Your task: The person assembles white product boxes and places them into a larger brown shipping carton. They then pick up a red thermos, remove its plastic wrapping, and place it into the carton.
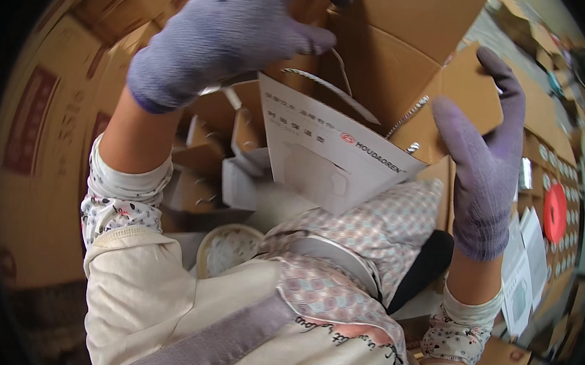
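Before me is a white printed corrugated box [320, 149] with a jug pictured on its front. Its top is open, with flap edges standing up. Behind it rises the inside of a large brown carton [377, 66]. My left hand [231, 41], in a lavender knit glove, is raised above the white box's left side. Its thumb and fingers are apart, the thumb close to a thin flap edge. To the right of the box, my right hand [487, 155], in a matching glove, has thumb and forefinger spread beside a brown carton flap [461, 97].
Brown cartons [51, 140] are stacked on the left. Cardboard dividers [208, 146] lie beside the white box, near a round container [229, 247] of white material. At right are a red disc [555, 212], flat white printed boxes [523, 270] and rows of small round items [571, 202].
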Tool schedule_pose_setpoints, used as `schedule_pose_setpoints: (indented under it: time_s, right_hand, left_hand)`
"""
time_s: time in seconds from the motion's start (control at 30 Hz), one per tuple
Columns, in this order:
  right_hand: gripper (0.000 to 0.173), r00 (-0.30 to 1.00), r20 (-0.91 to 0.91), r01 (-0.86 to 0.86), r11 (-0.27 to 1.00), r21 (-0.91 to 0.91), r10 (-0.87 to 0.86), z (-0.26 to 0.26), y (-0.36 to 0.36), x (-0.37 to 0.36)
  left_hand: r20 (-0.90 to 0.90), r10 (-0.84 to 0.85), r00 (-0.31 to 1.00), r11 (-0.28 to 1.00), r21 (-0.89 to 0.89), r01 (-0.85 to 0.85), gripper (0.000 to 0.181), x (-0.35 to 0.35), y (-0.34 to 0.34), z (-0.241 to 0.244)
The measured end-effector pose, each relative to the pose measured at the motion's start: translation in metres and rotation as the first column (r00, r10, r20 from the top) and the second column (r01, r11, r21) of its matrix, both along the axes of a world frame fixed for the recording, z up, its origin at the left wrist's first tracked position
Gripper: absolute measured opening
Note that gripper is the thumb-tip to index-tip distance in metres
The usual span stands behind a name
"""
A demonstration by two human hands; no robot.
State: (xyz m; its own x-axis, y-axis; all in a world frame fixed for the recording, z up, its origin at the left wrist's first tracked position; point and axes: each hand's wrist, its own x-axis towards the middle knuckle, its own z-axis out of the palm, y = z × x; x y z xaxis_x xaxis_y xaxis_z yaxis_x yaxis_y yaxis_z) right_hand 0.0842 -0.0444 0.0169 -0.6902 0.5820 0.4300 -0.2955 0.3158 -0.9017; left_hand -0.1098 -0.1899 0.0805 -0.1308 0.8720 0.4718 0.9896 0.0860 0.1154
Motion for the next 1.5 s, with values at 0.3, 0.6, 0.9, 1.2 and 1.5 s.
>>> schedule_pose_setpoints:
  time_s: [0.3,0.6,0.9,1.2,1.5]
  right_hand:
    - [0.066,0.967,0.112,-0.252,0.91,0.328,0.228,-0.119,-0.044,-0.097]
    - [0.059,0.546,0.711,-0.496,0.855,-0.153,0.444,-0.287,-0.056,-0.103]
    - [0.055,0.408,-0.068,0.56,0.191,0.806,-0.91,-0.148,0.11,0.186]
    - [0.064,-0.117,0.71,0.977,-0.209,-0.043,-0.695,-0.273,0.197,0.54]
    - [0.047,0.238,0.099,0.813,0.143,-0.564,-0.966,-0.161,0.079,0.462]
  left_hand:
    - [0.341,0.447,0.827,0.877,0.015,-0.48,0.033,0.002,-0.134,-0.127]
    - [-0.004,0.552,0.834,0.834,0.003,-0.552,0.037,0.002,-0.177,-0.375]
    - [-0.29,0.598,0.747,0.776,-0.024,-0.63,0.065,0.027,-0.187,-0.392]
    - [0.264,-0.118,0.957,0.993,0.015,0.119,0.053,0.069,0.006,-0.306]
    - [0.551,-0.491,0.675,0.862,0.193,0.469,0.047,0.118,0.117,-0.202]
